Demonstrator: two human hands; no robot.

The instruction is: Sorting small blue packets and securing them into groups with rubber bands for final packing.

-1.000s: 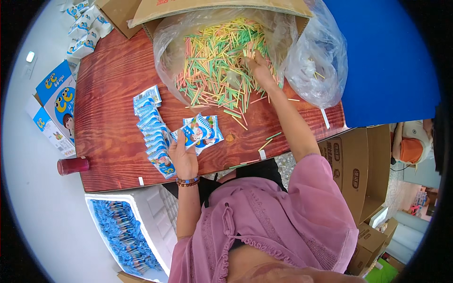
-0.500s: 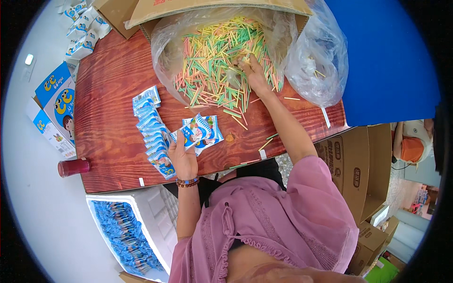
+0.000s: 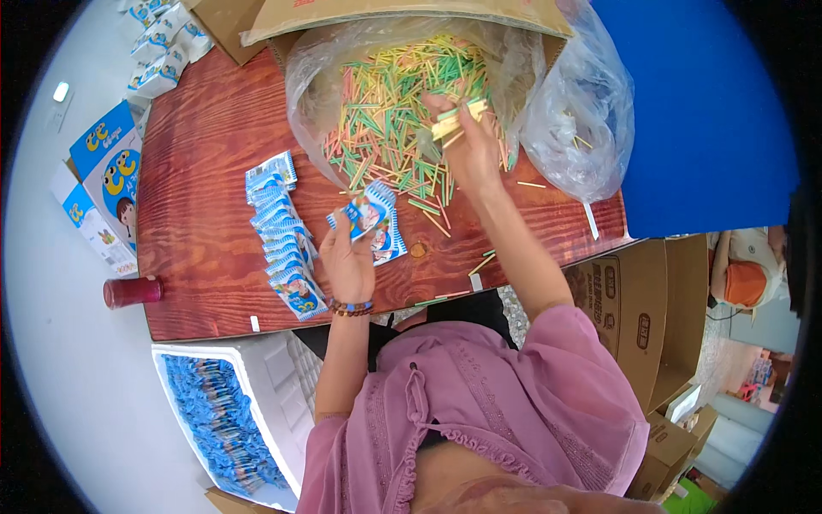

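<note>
My left hand [image 3: 349, 261] pinches a small blue-and-white packet [image 3: 366, 216] above the table, with another packet [image 3: 392, 246] lying just behind it. To its left, a row of overlapping packets [image 3: 281, 236] runs along the wood. My right hand [image 3: 469, 150] grips a small bunch of pale yellow and green candy-coloured sticks [image 3: 458, 122]. It hovers over a large heap of yellow, green and pink sticks [image 3: 385, 128], which spills from a clear plastic liner [image 3: 304, 103] in a tipped cardboard box [image 3: 411, 12].
Some loose sticks lie near the front edge of the red wooden table [image 3: 197, 197]. A red jar [image 3: 133, 292] stands off the left edge. Below it, a white foam box [image 3: 247, 377] holds many blue packets. Brown cartons [image 3: 629, 317] stand at right, beneath a blue panel [image 3: 702, 111].
My right hand has lifted back from the heap with sticks in its fingers. My left hand has moved slightly right and up with the packet, raising it off the table.
</note>
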